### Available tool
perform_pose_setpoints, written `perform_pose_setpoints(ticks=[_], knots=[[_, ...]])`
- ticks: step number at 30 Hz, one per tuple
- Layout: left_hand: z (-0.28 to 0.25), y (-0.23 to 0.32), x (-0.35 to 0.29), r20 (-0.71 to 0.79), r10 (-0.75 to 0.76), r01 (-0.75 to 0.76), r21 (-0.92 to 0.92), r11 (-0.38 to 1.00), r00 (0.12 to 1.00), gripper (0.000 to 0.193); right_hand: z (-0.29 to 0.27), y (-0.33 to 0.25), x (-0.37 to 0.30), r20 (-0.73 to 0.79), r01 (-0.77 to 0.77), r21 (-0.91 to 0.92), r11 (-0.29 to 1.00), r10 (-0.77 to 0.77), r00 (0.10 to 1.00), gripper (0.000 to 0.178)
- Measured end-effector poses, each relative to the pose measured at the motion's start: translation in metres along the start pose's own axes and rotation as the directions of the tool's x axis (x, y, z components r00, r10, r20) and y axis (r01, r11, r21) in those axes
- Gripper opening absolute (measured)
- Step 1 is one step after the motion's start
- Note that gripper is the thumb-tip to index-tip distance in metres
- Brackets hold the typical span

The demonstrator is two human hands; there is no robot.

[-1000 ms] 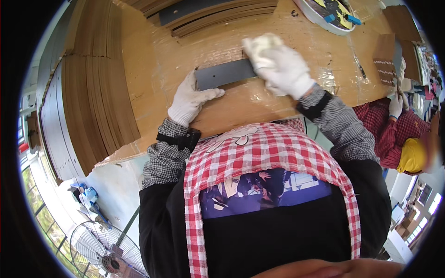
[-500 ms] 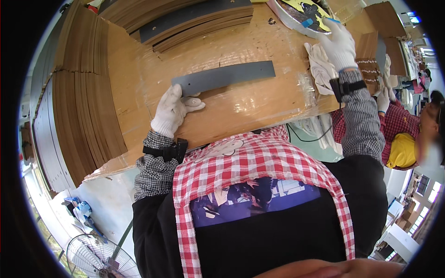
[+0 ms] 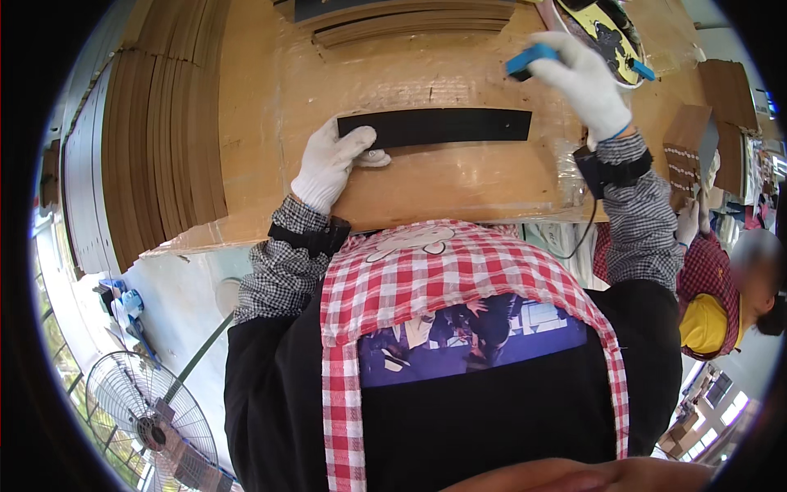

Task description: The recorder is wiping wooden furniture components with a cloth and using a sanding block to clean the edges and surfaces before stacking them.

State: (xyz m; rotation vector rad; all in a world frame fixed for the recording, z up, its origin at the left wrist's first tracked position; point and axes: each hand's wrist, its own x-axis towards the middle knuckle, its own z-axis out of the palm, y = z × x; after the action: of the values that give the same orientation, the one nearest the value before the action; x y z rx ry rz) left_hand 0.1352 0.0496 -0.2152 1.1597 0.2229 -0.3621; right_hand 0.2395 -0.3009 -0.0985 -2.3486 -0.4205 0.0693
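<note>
A long, narrow black board strip lies crosswise in front of me, with a small hole near its right end. My left hand, in a white glove, grips its left end, thumb on the top face and fingers beneath. To the strip's upper right, my gloved right hand holds a blue sponge block with a dark underside, above the table and apart from the strip. Beside that hand stands a pale-rimmed tray with a yellow inside smeared black. A second blue piece rests at its rim.
Brown boards stand in tall stacks along the left. Another stack of strips lies at the far side of the wooden table. At right, a co-worker's gloved hand is near more stacked boards. A fan stands lower left.
My right hand has come left from the tray with the blue sponge block. My left thumb now lies over the strip's end, and the strip's face looks black instead of grey. The view has shifted.
</note>
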Motion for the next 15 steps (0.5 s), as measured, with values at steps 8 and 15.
perform_pose_setpoints(ticks=[8,15], knots=[[0.0,0.003,0.0,0.024,0.009,-0.01,0.022,1.0,1.0,0.048,0.05,-0.049,0.003,0.334,0.016,0.029,0.999,-0.025,0.942,0.045],[-0.004,0.001,0.001,0.047,-0.01,0.008,0.03,1.0,0.999,0.045,0.062,-0.065,0.01,0.369,0.039,-0.04,0.998,-0.021,0.929,0.042]])
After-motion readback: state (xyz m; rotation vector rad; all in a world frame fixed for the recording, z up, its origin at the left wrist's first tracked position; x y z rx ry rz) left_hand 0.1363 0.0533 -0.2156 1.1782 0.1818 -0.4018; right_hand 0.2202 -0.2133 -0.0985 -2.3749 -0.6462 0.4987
